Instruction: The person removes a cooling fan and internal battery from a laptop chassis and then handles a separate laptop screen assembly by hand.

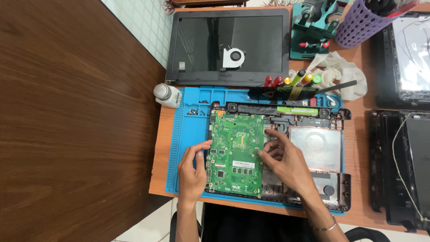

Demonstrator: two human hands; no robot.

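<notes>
Lay flat in the left half of the opened laptop base (329, 154), long axis running away from the body — a green board (236, 152), matte, studded with small black chips, a white label near its lower middle. Was pinched from both sides: left hand (193, 170) curled against its left edge, thumb and fingertips on the rim; right hand (286, 159) spread on its right edge, fingers splayed over the black plastic frame beside it. Neither hand clenched; both in light edge contact, nothing lifted clear as far as could be told. Sat about equally near — left lower along the edge, right higher.

Rested on a blue mat (179, 134), rubbery, with ribbed trays along its left side holding small dark screws. Showed a bare silvery metal bay to the right of the board. Stood just off the mat's top left corner — a small white bottle (167, 95). Lay beyond, face up, a dark glossy screen (228, 45) with a round fan (234, 58) on it. Stood well apart at top right, a purple perforated cup (358, 22).
</notes>
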